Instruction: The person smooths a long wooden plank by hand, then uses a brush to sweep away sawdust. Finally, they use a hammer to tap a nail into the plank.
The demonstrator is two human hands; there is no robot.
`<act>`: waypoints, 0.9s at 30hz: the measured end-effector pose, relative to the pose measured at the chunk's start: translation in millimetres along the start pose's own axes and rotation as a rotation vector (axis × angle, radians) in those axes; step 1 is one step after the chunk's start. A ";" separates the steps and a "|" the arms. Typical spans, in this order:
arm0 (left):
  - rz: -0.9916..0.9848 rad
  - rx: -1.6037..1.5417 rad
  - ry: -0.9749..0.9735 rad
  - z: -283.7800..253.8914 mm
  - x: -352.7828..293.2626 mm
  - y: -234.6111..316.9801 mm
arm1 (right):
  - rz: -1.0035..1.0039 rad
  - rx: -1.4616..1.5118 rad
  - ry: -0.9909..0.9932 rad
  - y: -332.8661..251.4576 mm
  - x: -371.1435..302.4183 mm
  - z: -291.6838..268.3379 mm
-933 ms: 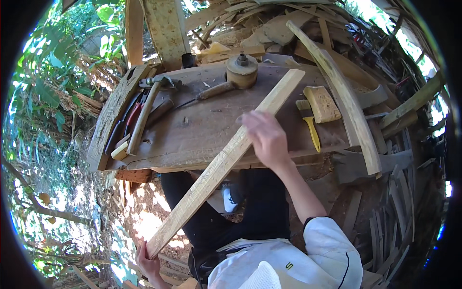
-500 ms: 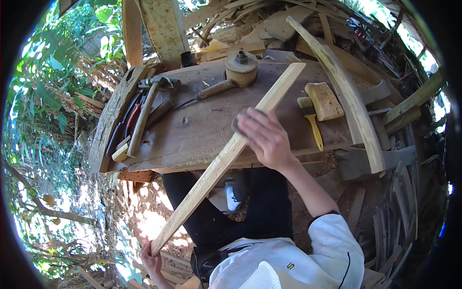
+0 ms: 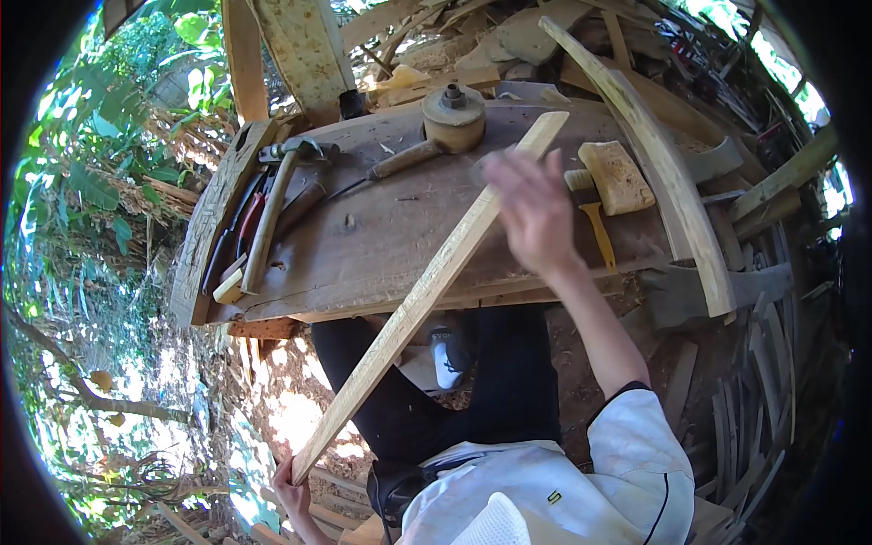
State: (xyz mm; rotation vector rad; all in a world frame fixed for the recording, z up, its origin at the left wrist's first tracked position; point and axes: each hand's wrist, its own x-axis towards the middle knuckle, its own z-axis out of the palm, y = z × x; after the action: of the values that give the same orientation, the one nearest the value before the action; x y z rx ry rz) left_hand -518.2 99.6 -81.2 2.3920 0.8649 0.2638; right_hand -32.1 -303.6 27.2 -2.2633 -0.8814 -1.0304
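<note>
A long, squared wooden strip (image 3: 413, 304) slants from beside my lap up across the workbench (image 3: 363, 272). Its lower end is gripped by my left hand (image 3: 292, 490), fingers closed round it. Toward the upper end, my right hand (image 3: 531, 213) lies over the strip, smeared by motion. A small greyish piece seems to be under its fingers, pressed on the wood, but its kind does not show. Just right of that hand lie a yellow-handled paintbrush (image 3: 595, 227) and a pale wooden block (image 3: 616, 177).
On the bench's left lie a claw hammer (image 3: 271, 218), red-handled pliers (image 3: 250, 222) and a wooden-handled pointed tool (image 3: 400, 163). A round wooden pot-like piece (image 3: 453, 123) stands at the back. A curved pole (image 3: 645, 150) lies along the right side, with scrap wood beyond.
My right hand has slid up along the strip, away from me and to the right. My left hand keeps its hold on the lower end; the strip has hardly moved.
</note>
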 end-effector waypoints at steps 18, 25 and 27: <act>-0.078 -0.128 0.004 17.5 1.7 -18.6 | 0.071 0.138 0.014 3.9 0.9 4.4; -0.080 -0.094 0.046 23.9 -9.6 -28.6 | 0.109 -0.009 0.009 -3.6 -5.6 -1.3; -0.083 -0.118 0.081 21.8 -14.8 -36.2 | 0.082 0.030 -0.073 -49.8 -13.8 10.9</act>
State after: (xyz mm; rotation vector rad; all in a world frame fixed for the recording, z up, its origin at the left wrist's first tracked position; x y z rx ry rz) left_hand -540.7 102.9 -119.8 2.2440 0.9564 0.3700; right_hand -70.2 -268.1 18.3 -2.3047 -0.8213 -0.8980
